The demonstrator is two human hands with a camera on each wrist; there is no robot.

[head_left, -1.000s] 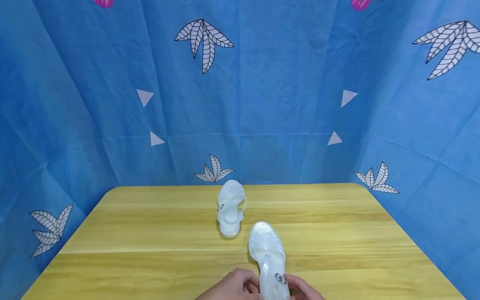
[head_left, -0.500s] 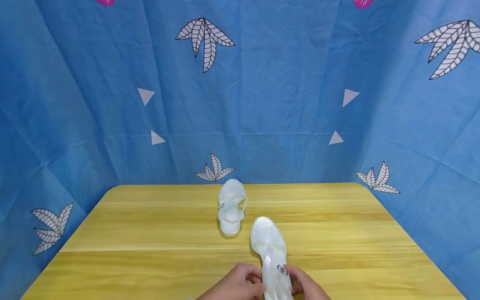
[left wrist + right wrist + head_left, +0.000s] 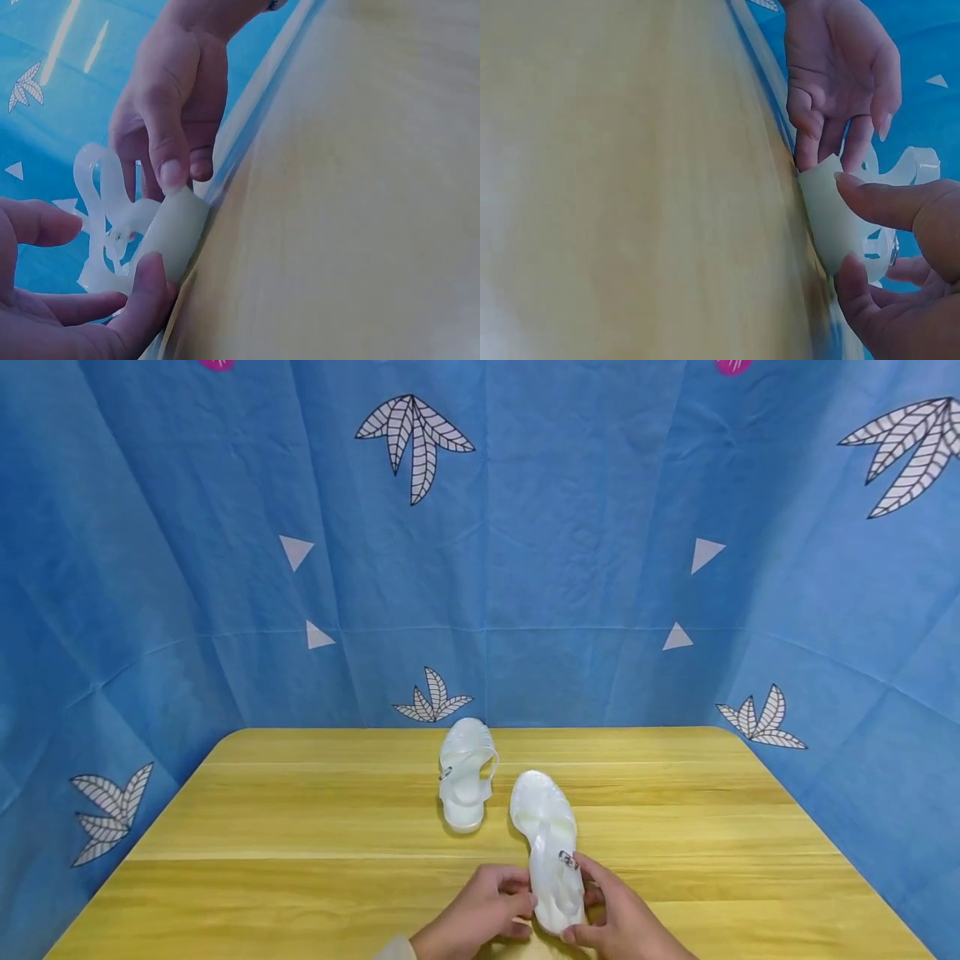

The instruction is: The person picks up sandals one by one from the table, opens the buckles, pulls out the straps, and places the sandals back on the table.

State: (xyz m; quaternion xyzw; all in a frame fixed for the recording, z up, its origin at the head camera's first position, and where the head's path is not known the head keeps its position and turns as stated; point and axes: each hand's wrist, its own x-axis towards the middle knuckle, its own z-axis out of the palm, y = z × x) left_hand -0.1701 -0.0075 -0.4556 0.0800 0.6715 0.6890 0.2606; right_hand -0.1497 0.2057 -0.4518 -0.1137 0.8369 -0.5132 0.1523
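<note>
In the head view, a white, translucent sandal (image 3: 542,810) lies toe-away on the table, with a metal buckle (image 3: 567,860) on its strap. My right hand (image 3: 618,914) holds its heel end from the right, thumb against the back of the heel. Along the left side of the heel is my left hand (image 3: 487,906), its fingertips at the edge. The right wrist view shows the left hand (image 3: 836,82) with its thumb held away from the sandal (image 3: 829,217) and its fingers loosely extended. Hidden are the fingers behind the heel.
A second white sandal (image 3: 463,777) lies farther back and left, its toe near the table's far edge. A wooden table (image 3: 300,827) spans the foreground, and blue patterned cloth (image 3: 570,568) hangs behind and on both sides.
The nearer sandal has slid forward, away from me, and its heel has come into the head view. Both hands have moved forward with it. The farther sandal has stayed in place.
</note>
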